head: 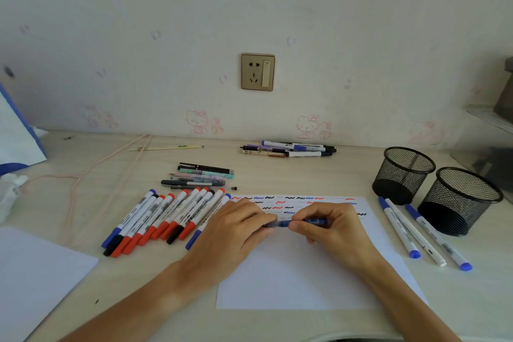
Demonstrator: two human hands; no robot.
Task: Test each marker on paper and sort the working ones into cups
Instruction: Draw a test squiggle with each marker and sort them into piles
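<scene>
Seen from above, two bare hands meet over a white sheet of paper lying on a pale desk. Both hands are closed around one blue pen, held level just above the paper. The left hand pinches its darker end; the right hand wraps the translucent blue barrel. Whether the cap is coming off or going back on cannot be told.

Rows of short squiggles in black, blue and red fill the top of the paper, so testing looks well under way. To the left a fanned pile of markers with red, blue and black caps lies beside the sheet, some touching the left hand. Behind it sits a small cluster of assorted pens, and another group of pens lies near the wall.

On the right, two black mesh cups stand side by side, both apparently empty. Three white markers with blue caps lie on the desk between the paper and the cups.

Judging by this, the step in hand is handling the pen's cap around a test. The next move likely calls for a scribble on free paper below the squiggles, or a drop into a cup.
</scene>
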